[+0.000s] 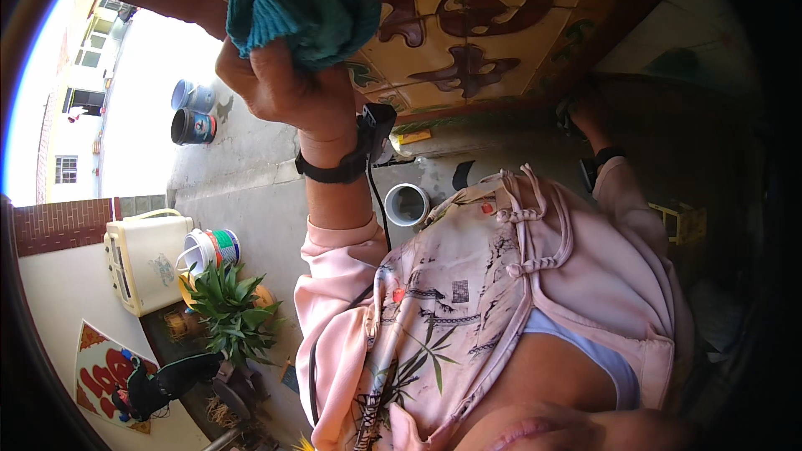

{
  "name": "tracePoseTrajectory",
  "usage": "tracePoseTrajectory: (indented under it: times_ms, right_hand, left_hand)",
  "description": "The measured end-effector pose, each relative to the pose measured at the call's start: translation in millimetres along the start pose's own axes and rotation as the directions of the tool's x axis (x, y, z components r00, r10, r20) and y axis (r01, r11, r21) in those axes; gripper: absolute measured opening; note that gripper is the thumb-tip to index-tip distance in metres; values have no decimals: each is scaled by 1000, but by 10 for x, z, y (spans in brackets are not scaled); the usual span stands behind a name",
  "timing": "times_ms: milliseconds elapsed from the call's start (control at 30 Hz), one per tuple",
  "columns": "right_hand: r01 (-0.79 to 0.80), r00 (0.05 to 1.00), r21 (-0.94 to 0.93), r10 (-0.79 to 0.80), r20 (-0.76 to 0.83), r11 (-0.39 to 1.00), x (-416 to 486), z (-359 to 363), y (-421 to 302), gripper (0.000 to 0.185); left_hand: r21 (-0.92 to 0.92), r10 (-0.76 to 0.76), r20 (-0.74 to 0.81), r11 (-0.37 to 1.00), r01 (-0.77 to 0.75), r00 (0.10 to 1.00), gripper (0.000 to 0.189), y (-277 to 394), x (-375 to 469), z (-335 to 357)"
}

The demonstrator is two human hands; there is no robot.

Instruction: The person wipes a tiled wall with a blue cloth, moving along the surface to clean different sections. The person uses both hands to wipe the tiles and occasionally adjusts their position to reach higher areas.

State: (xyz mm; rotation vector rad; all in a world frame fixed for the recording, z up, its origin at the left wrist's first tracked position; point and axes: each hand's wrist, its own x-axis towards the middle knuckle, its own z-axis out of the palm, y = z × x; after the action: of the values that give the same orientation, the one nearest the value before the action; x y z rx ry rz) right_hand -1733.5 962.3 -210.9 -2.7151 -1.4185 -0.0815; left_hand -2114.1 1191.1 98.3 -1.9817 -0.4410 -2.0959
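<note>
My left hand [282,84], at the upper left, is closed on a bunched teal ribbed cloth [307,9]. The cloth lies in front of a yellow tiled panel [426,59] with raised brown characters and a dark red border; whether it touches the tiles cannot be told. A black strap with a small device circles my left wrist. In shadow near the panel's lower right edge is my right hand [589,116], with something dark [566,116] at its fingers. What that is, and whether the fingers grip it, is unclear. My right wrist also wears a black band.
Below the panel, a white bucket [407,205] stands on the concrete floor. Two more buckets [193,96] [194,126] are farther off at left. A cream appliance [147,263], a colourful-banded bucket [213,247] and a leafy plant [232,313] are at lower left. A yellow frame-like object [683,222] is at right.
</note>
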Motion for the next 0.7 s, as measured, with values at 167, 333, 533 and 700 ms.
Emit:
tracePoseTrajectory:
  times_ms: [167,333,533,700]
  right_hand:
    - [15,1000,152,-11,-24,988,0,-164,-30,39]
    - [141,983,65,-131,-132,988,41,5,45,35]
    - [32,999,-106,-37,-37,994,43,272,129,32]
    - [138,990,123,-133,-43,983,-54,-92,128,30]
  left_hand:
    - [23,-53,379,999,48,924,23,250,-692,-41]
    - [78,-97,544,995,65,834,22,275,-1438,-79]
    - [161,-430,373,903,399,823,22,297,-1730,-91]
    - [-106,-602,187,773,626,776,31,385,-1315,33]
